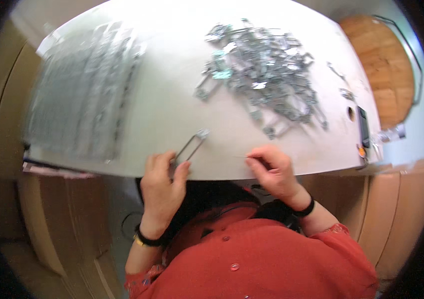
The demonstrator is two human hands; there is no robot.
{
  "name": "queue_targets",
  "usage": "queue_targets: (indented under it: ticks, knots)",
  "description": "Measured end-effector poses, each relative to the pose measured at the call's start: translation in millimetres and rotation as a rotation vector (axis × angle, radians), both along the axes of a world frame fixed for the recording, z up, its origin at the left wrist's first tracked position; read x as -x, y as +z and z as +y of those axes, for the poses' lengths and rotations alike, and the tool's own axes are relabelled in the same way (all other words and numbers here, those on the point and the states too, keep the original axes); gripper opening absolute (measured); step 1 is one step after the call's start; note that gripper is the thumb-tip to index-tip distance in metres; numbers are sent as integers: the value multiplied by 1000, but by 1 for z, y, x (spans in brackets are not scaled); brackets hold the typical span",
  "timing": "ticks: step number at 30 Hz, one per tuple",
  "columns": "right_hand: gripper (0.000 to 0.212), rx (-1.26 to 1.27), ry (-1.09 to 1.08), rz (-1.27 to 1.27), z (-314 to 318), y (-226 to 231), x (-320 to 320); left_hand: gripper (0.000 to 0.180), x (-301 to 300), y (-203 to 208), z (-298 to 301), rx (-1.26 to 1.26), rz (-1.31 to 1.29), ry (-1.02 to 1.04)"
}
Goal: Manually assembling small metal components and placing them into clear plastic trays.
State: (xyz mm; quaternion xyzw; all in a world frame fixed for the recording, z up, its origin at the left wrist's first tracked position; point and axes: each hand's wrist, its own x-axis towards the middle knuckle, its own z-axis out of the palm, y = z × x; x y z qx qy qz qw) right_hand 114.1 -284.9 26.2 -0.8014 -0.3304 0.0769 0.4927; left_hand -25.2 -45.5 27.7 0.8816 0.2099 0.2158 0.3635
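Near the front edge of the white table, my left hand (163, 182) is closed on the near end of a narrow metal loop (192, 145) with two long parallel sides. Its far end, with a small shiny piece across it, points away and to the right. My right hand (275, 172) is held to the right of it, thumb and forefinger pinched together. Something thin may stick out from the fingertips, but I cannot make it out. Beyond my hands lies a loose pile of shiny metal parts (266, 74), some of them looking like the same long loops.
At the left of the table (172, 65) lie rows of clear, plastic-looking packs (80, 94), blurred. A dark, slim tool (363, 127) rests near the right edge beside a hole (351, 114). A round wooden top (381, 70) stands beyond, and cardboard boxes (62, 219) sit below.
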Motion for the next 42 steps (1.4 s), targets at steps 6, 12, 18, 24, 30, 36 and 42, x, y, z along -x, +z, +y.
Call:
queue_targets:
  ticks: [6, 12, 18, 24, 30, 36, 42]
  knots:
    - [9, -10, -3, -20, 6, -1, 0, 23, 1, 6, 1, -27, 1, -66]
    - [10, -27, -7, -67, 5, -2, -3, 25, -7, 5, -2, 21, 46, -57]
    - [10, -57, -3, -46, 4, -3, -3, 23, -12, 14, -6, -2, 92, -53]
    - [9, -108, 18, 15, 3, -9, -3, 17, -12, 7, -5, -102, -16, -103]
    - [9, -80, -3, 33, 0, -5, -3, 17, -18, 1, -8, -119, -56, -62]
    - [9, -74, -23, 71, 5, -2, 0, 18, -14, 2, -5, 19, -63, -63]
    - [8, 1, -65, 57, 10, 1, 4, 13, -12, 2, -5, -58, -114, -77]
